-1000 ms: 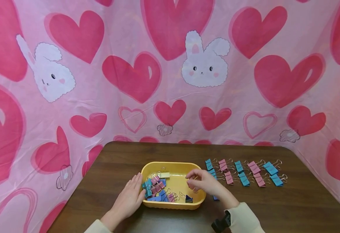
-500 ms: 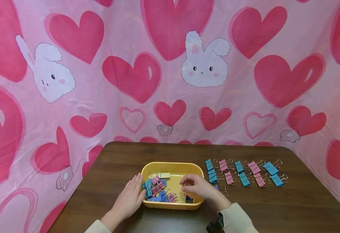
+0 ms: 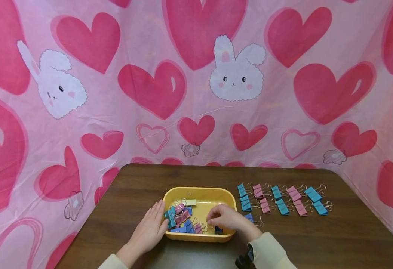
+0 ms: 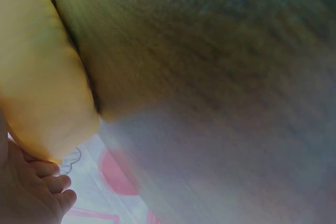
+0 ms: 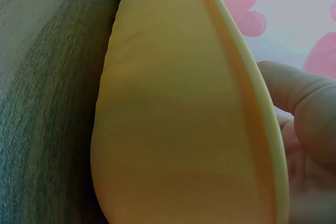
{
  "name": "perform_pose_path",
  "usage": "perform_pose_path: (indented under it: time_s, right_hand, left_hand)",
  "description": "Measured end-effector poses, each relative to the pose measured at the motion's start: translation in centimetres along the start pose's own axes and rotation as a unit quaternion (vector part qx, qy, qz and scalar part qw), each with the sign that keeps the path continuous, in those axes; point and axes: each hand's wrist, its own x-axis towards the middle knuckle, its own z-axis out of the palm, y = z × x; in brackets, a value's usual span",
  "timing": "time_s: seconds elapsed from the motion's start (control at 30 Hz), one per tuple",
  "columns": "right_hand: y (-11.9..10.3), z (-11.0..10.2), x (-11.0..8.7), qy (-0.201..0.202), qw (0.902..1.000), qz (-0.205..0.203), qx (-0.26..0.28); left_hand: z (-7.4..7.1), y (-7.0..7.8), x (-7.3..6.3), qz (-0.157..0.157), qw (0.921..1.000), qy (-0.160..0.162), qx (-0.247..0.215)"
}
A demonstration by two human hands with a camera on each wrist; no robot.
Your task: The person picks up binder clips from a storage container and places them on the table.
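Note:
A yellow tray (image 3: 196, 238) holds teal, pink, blue and pale yellow binder clips (image 3: 179, 215), heaped at its left. My left hand (image 3: 150, 224) lies with fingers extended along the tray's left rim. In the left wrist view, its fingertips show beside the tray's yellow wall (image 4: 47, 66). My right hand (image 3: 226, 217) reaches over the right rim with fingers bent down, right at a black binder clip (image 3: 218, 230) on the tray floor. In the right wrist view, the tray wall (image 5: 178, 103) hides the fingertips, so I cannot tell whether they pinch the clip's wire handle.
Right of the tray, teal and pink binder clips (image 3: 294, 193) lie in two rows on the brown wooden table (image 3: 344, 243), grouped in columns by colour. A blue binder clip (image 3: 249, 218) lies below the first column, close to my right forearm. A pink heart-print cloth (image 3: 196, 101) hangs behind.
My right hand has moved left and lower, from the tray's right rim to the black binder clip. The blue clip beside the tray has come into fuller view. My left hand stays put.

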Motion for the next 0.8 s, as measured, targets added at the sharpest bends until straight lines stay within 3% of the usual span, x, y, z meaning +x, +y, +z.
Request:
perform_pose_path:
  time_s: [0.33,0.8]
  right_hand:
    - [0.04,0.29,0.00,-0.006,0.9996,0.027,-0.009]
    - [-0.03,0.56,-0.07,0.052,0.9967,0.034,0.052]
  left_hand:
    - [-0.12,0.14,0.03,-0.005,0.9999,-0.007,-0.006]
    - [-0.15,0.14,0.02,-0.003,1.0000,-0.006,-0.005]
